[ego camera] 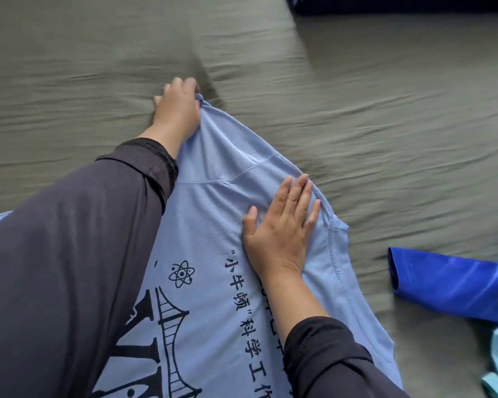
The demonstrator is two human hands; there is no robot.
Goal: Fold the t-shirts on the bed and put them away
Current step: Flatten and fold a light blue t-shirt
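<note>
Left hand (pixel 176 109) clenched, right hand (pixel 282 225) flat.

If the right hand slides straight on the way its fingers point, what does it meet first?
The right hand lies flat on the light blue t-shirt, fingers pointing up and slightly right. It would likely cross the shirt's nearby edge onto bare grey-green bedsheet; nothing else shows in that line.

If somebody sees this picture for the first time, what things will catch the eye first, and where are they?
The light blue t-shirt with black printed graphics fills the middle and bottom, spread on the grey-green bed sheet. The left hand grips its far end while the right hand presses flat on the fabric. A shiny bright blue garment lies at the right edge.
</note>
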